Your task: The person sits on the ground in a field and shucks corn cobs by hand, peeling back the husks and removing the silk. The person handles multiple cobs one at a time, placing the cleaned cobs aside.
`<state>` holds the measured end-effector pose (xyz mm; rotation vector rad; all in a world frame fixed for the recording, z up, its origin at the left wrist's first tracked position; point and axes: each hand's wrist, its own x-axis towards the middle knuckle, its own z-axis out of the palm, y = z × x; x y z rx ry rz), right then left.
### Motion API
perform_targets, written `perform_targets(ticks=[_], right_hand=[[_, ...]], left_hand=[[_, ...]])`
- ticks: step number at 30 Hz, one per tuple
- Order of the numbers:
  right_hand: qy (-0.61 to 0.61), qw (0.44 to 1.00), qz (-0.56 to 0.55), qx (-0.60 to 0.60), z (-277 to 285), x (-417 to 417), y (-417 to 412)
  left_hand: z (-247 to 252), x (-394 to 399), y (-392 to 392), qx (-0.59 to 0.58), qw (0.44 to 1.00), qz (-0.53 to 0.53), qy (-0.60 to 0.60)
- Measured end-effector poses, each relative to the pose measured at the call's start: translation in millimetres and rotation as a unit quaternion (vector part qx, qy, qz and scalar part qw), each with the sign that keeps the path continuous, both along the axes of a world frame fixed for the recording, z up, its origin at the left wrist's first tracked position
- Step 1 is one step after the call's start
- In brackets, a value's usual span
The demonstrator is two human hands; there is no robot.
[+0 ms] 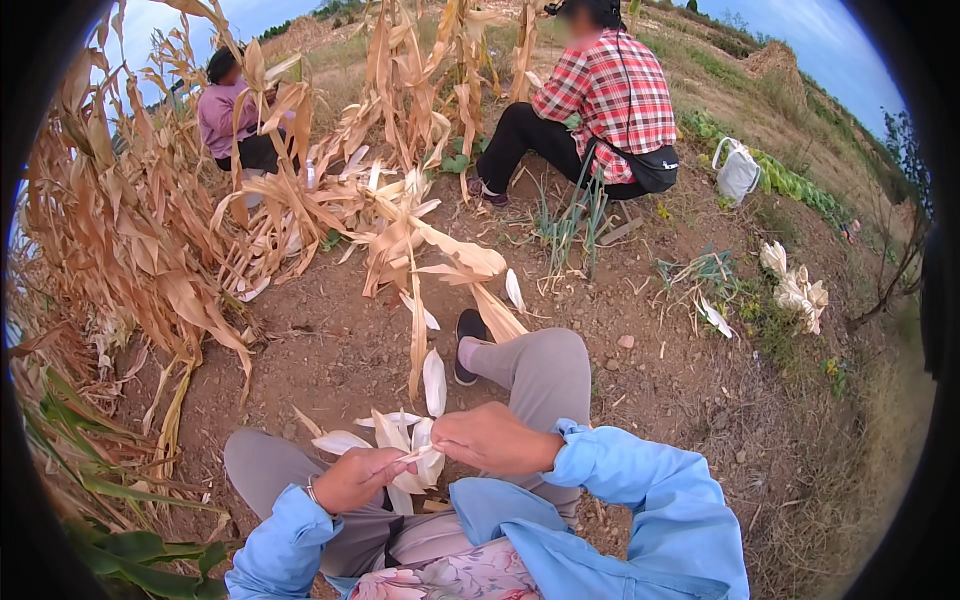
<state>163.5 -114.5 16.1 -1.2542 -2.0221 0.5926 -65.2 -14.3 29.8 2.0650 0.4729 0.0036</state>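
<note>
My left hand (358,480), with a bracelet at the wrist, pinches one end of a narrow pale strip of corn husk (417,454). The other end sits between the fingers of my right hand (491,441), so the strip spans the short gap between both hands. Below and behind them, a cluster of pale corn husk leaves (426,461) fans out between my knees; my hands partly cover it. Farther forward, a single white husk leaf (434,382) lies on the soil near my dark shoe (470,335).
Dry corn stalks (127,210) crowd the left side. Ahead lies a heap of dry corn leaves (405,225). One person (607,97) in a checked shirt and another person (232,112) sit beyond. Green onions (574,221), a white bag (736,171) and a husk pile (799,292) are to the right.
</note>
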Motion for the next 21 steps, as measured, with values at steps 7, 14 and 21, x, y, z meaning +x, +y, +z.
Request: perform_targets(ticks=[7, 14, 21], right_hand=[[-0.015, 1.000, 0.003, -0.001, 4.4, 1.0, 0.9], [-0.037, 0.999, 0.005, -0.020, 3.1, 2.1, 2.5], [-0.056, 0.998, -0.003, -0.024, 1.8, 1.7, 4.0]], left_hand=[[-4.2, -2.7, 3.3, 0.009, 1.000, -0.012, -0.010], [-7.0, -4.5, 6.6, -0.010, 1.000, -0.014, -0.003], [-9.0, -3.4, 8.8, -0.012, 1.000, -0.013, 0.005]])
